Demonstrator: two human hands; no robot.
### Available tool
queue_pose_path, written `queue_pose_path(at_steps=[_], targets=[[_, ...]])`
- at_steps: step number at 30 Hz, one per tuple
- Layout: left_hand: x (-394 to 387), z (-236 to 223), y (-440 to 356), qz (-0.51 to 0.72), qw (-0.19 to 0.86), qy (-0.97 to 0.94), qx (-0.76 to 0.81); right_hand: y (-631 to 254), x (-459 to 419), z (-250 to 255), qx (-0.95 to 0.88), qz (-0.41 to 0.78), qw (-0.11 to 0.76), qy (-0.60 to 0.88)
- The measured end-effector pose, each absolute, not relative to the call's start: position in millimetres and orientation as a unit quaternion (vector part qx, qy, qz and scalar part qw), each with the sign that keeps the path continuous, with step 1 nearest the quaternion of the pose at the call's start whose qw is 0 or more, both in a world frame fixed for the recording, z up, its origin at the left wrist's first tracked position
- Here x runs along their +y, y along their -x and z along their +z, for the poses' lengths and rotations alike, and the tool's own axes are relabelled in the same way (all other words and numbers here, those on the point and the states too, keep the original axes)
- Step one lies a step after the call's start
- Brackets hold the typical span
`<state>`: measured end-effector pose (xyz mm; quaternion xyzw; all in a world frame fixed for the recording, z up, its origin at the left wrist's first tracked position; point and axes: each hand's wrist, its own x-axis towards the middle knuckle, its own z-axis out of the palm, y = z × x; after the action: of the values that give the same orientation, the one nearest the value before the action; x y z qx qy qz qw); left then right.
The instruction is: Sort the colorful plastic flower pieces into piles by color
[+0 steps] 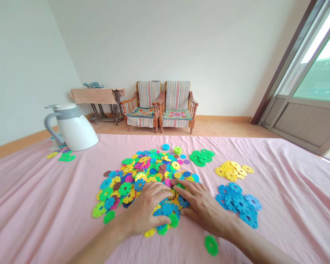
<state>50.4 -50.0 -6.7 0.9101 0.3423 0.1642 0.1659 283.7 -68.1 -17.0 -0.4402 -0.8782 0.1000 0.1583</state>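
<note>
A big mixed pile of notched plastic discs (125, 189) in green, yellow, blue, pink and brown spreads over the table in front of me. My left hand (150, 207) rests on the pile's near side, fingers stretched and apart, the thumb close to a green disc (174, 220). Across from it, my right hand (199, 203) lies palm down on the right edge of the pile, its fingers spread over discs. Whatever lies beneath the palms is hidden. To the right sit sorted heaps of green discs (202, 157), yellow discs (232, 171) and blue discs (239, 203).
A single green disc (211, 245) lies near my right forearm. On the left stands a white jug (78, 128) with a few discs (67, 157) by it. Pink cloth (297, 205) covers the table. Beyond are two wooden chairs (177, 99), a cloth-covered stand (95, 96) and a door (302, 117).
</note>
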Motion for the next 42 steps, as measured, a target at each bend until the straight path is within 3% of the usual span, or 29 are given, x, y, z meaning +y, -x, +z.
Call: queue_pose_path(at_steps=[8,20,24,34,38,42], targets=[[-35,-29,-52,0.276,0.081,-0.88,0.379,-292,-47,-43,-0.83,0.097,0.287,0.469],[-34,-31,-44,0.279,0.002,-0.896,0.345,-298,-49,-38,-0.832,0.003,0.308,0.461],[-33,-30,-41,0.286,-0.005,-0.894,0.344,-320,-52,-24,-0.825,0.017,0.279,0.491],[-30,-32,-38,0.303,0.001,-0.889,0.345,-396,-70,10,-0.8,0.056,0.092,0.59],[-36,-23,-40,0.272,0.024,-0.905,0.327,-370,-66,1,-0.804,0.041,0.195,0.56],[-44,-12,-46,0.199,0.046,-0.938,0.282,-315,-67,-8,-0.833,0.101,0.28,0.465]])
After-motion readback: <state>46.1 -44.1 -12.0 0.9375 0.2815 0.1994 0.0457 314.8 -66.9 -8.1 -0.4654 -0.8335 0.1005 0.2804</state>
